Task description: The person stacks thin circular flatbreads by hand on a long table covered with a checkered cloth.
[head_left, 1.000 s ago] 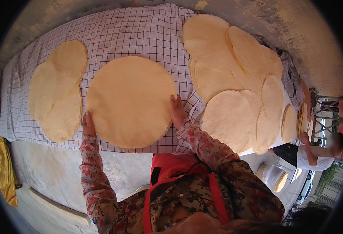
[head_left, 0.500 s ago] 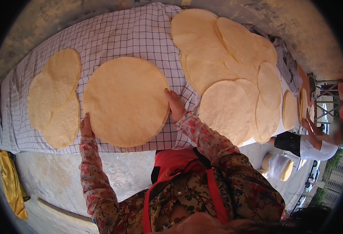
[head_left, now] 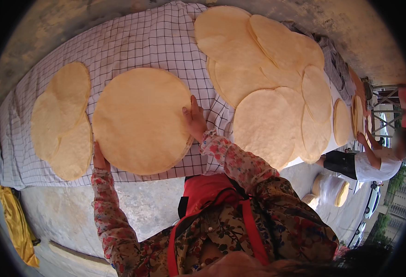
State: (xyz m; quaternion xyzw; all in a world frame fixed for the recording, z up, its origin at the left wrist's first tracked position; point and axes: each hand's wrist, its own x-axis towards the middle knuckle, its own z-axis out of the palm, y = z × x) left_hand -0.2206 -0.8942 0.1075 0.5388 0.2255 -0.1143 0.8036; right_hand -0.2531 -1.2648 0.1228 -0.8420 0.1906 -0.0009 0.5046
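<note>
Currently I count one large round flatbread between my hands, lying on the checked cloth near its lower edge, roughly mid-way along it. To its left lies a cluster of three overlapping flatbreads; to its right a wider spread of overlapping flatbreads, at least seven that I can separate, with further rounds seen nearly edge-on toward the far right, number not certain. The round under my hands is a near-perfect disc, so it has no true long axis; in the picture it reads slightly taller than wide, leaning up and to the right. Its surface is pale golden tan, matte and finely mottled, with a thin, even rim; along the lower right edge it appears to sit on a second layer, though I cannot tell for sure. My left hand sits at the lower left rim, fingers tucked at the edge, touching it. My right hand rests on the right rim, fingers spread flat over the top, thumb at the edge; neither hand is closed into a fist. Another person works at the far right end.
</note>
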